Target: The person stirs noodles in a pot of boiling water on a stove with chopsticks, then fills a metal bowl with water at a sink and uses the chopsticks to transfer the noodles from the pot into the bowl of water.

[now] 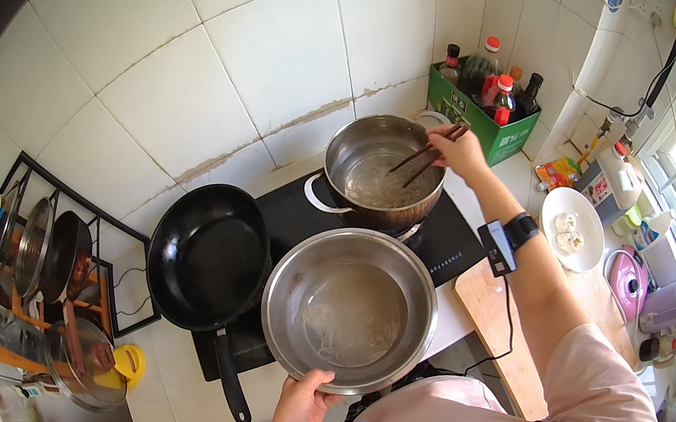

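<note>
My left hand (304,401) grips the near rim of a wide stainless steel basin (278,330), thumb on top. Pale noodle-like strands (328,338) lie in cloudy water inside it. In my right hand (458,152) is a pair of dark wooden chopsticks (413,158), their tips dipping into a steel pot (339,143). The pot has two light handles and sits on the right side of a black cooktop (293,208). Clear liquid with translucent strands (382,186) shows in the pot. The basin is held just in front of the pot, overlapping the cooktop's front edge.
A black frying pan (210,254) stands at left, its handle toward me. A green box (462,108) of sauce bottles is behind right. Farther right are a white plate (580,256) with pale pieces and a wooden board (497,345). A lid rack (108,217) stands left.
</note>
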`<state>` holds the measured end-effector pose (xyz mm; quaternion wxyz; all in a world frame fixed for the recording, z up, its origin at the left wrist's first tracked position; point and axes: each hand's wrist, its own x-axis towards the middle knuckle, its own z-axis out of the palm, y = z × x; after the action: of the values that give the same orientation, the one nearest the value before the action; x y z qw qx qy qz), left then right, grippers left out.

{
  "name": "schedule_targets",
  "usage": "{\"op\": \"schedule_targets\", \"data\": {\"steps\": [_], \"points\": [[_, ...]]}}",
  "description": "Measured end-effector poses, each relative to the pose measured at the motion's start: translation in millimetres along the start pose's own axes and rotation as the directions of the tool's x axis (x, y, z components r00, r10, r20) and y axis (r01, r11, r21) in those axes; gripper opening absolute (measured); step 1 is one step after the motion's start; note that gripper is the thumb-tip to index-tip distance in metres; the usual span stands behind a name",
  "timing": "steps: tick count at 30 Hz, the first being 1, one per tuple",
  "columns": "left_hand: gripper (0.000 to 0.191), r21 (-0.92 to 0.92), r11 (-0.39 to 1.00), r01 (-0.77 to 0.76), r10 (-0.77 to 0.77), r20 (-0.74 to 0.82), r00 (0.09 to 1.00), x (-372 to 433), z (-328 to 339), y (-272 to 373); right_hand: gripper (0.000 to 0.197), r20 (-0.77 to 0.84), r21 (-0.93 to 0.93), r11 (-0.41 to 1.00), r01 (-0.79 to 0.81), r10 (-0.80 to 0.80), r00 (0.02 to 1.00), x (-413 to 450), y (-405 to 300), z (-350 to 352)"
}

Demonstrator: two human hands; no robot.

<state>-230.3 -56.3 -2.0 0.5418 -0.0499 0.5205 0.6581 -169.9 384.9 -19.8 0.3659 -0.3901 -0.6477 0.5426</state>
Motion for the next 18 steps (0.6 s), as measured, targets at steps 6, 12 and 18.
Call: {"op": "schedule_targets", "data": {"steps": [6, 12, 18], "points": [[0.030, -0.004, 1.000, -0.012, 0.012, -0.016, 1.000, -0.7, 0.5, -1.2, 0.015, 0.046, 0.217, 0.976, 0.010, -0.020, 0.999, -3.5, 19.6, 32.8], [0.031, -0.015, 1.000, -0.025, 0.025, 0.009, 1.000, 2.7, 0.7, 0.6, 0.013, 0.005, 0.315, 0.949, -0.018, 0.017, 1.000, -13.3, -1.0, 32.8], [0.029, -0.019, 1.000, -0.010, 0.011, 0.028, 1.000, 0.6, 8.9, 8.2, 0.015, -0.028, 0.550, 0.835, 0.015, 0.000, 1.000, -29.1, -26.3, 17.1]]}}
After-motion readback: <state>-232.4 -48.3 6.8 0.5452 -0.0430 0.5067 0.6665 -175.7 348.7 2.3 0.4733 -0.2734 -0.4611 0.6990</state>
